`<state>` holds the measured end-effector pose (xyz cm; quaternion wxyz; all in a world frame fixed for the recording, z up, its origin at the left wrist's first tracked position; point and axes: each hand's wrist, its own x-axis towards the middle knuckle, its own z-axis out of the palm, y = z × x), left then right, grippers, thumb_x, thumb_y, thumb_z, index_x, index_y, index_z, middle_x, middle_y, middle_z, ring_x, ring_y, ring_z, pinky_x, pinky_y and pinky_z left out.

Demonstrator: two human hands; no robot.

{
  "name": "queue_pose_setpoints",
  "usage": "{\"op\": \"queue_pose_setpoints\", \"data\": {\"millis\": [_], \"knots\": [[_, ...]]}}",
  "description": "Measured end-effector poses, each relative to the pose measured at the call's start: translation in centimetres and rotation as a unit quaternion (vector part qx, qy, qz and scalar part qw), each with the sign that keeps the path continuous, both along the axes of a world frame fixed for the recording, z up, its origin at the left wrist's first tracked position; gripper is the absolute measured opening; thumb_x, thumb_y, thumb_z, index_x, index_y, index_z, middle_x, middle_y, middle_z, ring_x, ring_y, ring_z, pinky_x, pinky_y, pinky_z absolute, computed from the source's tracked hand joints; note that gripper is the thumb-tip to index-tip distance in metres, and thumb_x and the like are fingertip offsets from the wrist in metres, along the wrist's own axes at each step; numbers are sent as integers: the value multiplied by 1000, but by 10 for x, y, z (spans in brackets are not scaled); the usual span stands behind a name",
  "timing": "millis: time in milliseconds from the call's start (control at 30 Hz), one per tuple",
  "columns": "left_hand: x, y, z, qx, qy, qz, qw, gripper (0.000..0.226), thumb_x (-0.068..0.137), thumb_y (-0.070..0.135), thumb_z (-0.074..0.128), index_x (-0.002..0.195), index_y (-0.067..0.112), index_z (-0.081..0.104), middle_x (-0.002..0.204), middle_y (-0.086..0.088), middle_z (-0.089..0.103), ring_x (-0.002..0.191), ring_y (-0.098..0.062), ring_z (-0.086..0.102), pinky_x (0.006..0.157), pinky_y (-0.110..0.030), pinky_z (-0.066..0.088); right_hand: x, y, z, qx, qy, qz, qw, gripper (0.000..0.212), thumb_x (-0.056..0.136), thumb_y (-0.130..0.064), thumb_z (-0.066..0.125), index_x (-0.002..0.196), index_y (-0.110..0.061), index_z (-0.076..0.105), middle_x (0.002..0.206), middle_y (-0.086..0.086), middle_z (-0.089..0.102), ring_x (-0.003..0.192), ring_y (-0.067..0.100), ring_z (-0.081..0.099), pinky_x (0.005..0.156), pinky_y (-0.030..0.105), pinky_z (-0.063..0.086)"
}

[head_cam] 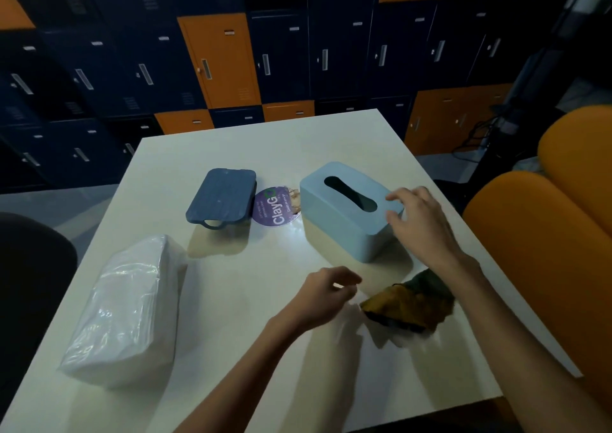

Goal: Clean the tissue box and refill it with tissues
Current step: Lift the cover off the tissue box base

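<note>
Tissue box point(337, 230) beside the "ClayG" sticker point(276, 209); right hand point(420, 220) and left hand point(324, 293) both released.

Tissue pack point(124, 313) left of box point(347, 212).

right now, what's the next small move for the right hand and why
Probably close the right hand on the near end of the light blue plastic tissue box: its spread fingers are there, not gripping, and the yellow-green cloth lies by the left hand, ready for wiping.
</note>
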<state>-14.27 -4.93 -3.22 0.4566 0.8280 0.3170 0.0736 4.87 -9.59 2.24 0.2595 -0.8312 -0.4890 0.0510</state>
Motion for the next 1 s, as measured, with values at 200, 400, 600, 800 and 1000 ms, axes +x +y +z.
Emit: {"op": "queue_pose_setpoints", "data": {"millis": [200, 400, 600, 800, 1000], "knots": [[-25, 22, 1, -61, -38, 109, 992, 22, 93, 18, 56, 111, 19, 69, 106, 4, 71, 93, -9, 67, 76, -18, 48, -43, 62, -6, -14, -107, 132, 985, 51, 96, -30, 53, 140, -10, 39, 139, 14, 35, 109, 30, 54, 89, 40, 51], [-36, 37, 4, -168, -77, 171, 968, 19, 94, 19, 56, 107, 19, 68, 103, 0, 71, 94, -15, 68, 75, -25, 48, -44, 83, -17, -83, -66, 37, 994, 65, 93, -46, 54, 138, -3, 31, 133, 16, 29, 107, 33, 51, 84, 41, 52], [-26, 54, 14, -205, -85, 225, 949, 28, 98, 36, 48, 116, 18, 59, 110, -4, 68, 100, -21, 67, 83, -32, 50, -40, 87, -13, -72, 6, 15, 997, 50, 85, -48, 66, 103, -3, 51, 120, 16, 32, 85, 31, 56, 80, 43, 54], [-9, 68, 32, -238, -88, 228, 940, 40, 97, 43, 49, 126, 15, 53, 121, -6, 61, 104, -21, 63, 91, -40, 48, -37, 77, 16, -23, 125, 5, 992, 51, 80, -50, 70, 104, -7, 55, 111, 8, 33, 89, 23, 49, 80, 32, 44], [-7, 82, 60, -279, -198, 219, 914, 19, 96, 25, 56, 113, 17, 59, 102, 1, 65, 94, -17, 64, 88, -35, 47, -20, 68, 40, 59, 370, 1, 927, 52, 79, -49, 71, 108, -7, 63, 109, 8, 65, 96, 27, 63, 85, 43, 54]]}}
